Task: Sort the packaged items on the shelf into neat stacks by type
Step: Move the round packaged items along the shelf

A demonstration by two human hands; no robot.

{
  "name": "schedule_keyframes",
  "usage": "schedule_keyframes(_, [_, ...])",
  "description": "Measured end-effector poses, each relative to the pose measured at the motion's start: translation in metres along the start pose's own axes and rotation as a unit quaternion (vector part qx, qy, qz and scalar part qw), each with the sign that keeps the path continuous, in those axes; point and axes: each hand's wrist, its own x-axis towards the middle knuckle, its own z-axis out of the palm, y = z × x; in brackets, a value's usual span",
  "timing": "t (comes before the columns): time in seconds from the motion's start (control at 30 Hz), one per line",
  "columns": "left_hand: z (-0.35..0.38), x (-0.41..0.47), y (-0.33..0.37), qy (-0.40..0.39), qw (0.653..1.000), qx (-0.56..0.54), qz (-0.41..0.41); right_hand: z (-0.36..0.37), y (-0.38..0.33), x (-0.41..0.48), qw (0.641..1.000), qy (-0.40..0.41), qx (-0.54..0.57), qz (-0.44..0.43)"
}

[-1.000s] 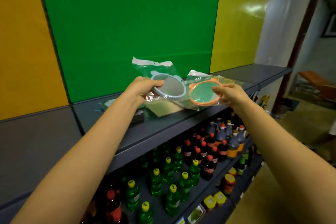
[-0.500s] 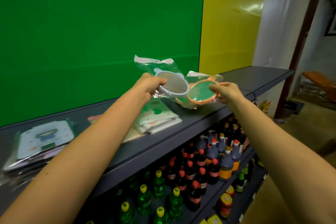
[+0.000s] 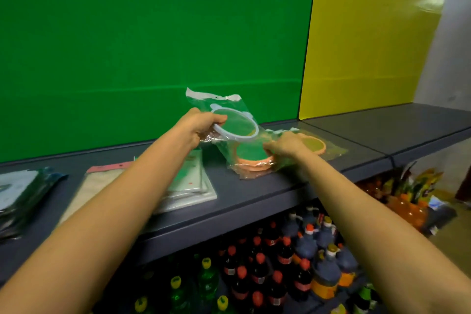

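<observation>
My left hand (image 3: 201,127) grips the near rim of a blue-rimmed round mirror in a clear bag (image 3: 235,125), held tilted above the grey shelf (image 3: 254,194). Just below and to its right, my right hand (image 3: 285,145) holds an orange-rimmed mirror package (image 3: 251,154) down on a small stack of the same kind on the shelf. Another orange-rimmed mirror package (image 3: 316,145) lies flat just right of that hand, partly hidden by it.
Under my left forearm lies a stack of flat white-and-green packs (image 3: 190,181). A pink-topped flat pack (image 3: 102,176) and dark packs (image 3: 23,191) lie further left. Bottles (image 3: 280,262) fill the shelves below. Snack bags (image 3: 407,191) sit at the lower right.
My right hand has lowered the orange-rimmed package from the air onto the stack on the shelf. My left hand still holds the blue-rimmed one up. The view has swung left.
</observation>
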Motion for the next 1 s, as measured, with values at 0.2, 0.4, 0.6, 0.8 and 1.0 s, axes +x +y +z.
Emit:
schedule_keyframes(0.2, [0.037,0.009,-0.014,0.052,0.998,-0.02,-0.036,-0.026,0.015,0.026,0.988,-0.009,-0.115,-0.099])
schedule_keyframes(0.4, [0.074,0.017,-0.033,0.098,0.991,0.084,-0.036,-0.062,0.036,0.037,0.99,0.017,-0.042,-0.135])
schedule_keyframes(0.6, [0.095,0.019,-0.043,0.241,0.887,0.388,-0.07,-0.063,0.023,0.027,0.976,-0.001,-0.019,-0.217])
schedule_keyframes(0.8, [0.084,0.014,-0.038,0.279,0.849,0.448,-0.029,-0.049,-0.002,0.017,0.957,-0.023,-0.002,-0.29])
schedule_keyframes(1.0, [0.04,-0.011,-0.034,0.329,0.777,0.533,0.057,-0.023,-0.04,-0.001,0.932,-0.05,0.005,-0.358])
